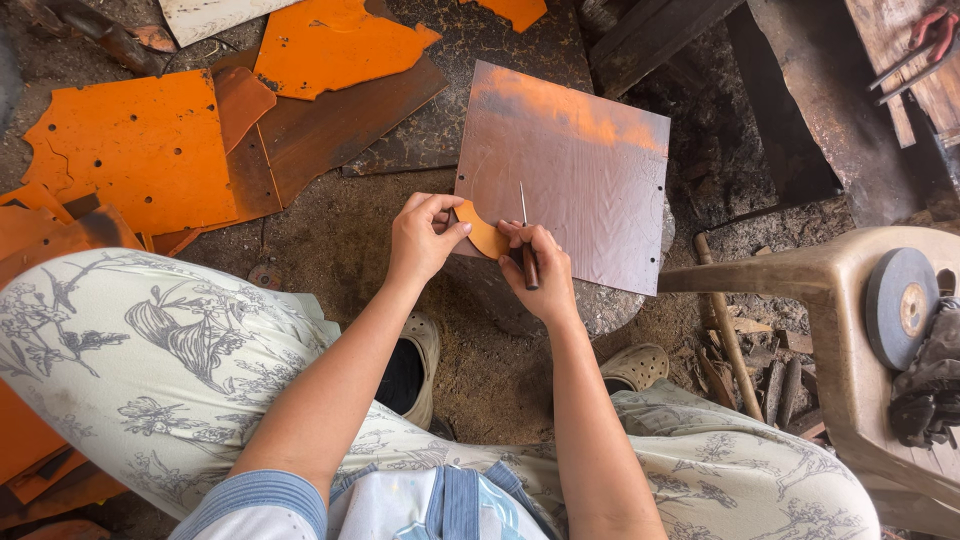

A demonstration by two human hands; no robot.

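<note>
A square rusty metal sheet (580, 170) with small corner holes lies on a round stone block (610, 305). My left hand (422, 238) pinches a small curved orange template (484, 233) against the sheet's near left edge. My right hand (538, 270) grips a scribing tool (527, 248) with a dark wooden handle, its thin metal point resting on the sheet just beyond the template. Both hands sit close together above my knees.
Orange painted metal offcuts (140, 145) and rusty plates (330, 125) lie on the dirt floor at left. A beige plastic chair (830, 300) at right holds a grey grinding wheel (900, 305) and dark gloves (930, 385). A wooden handle (725, 335) leans by the stone.
</note>
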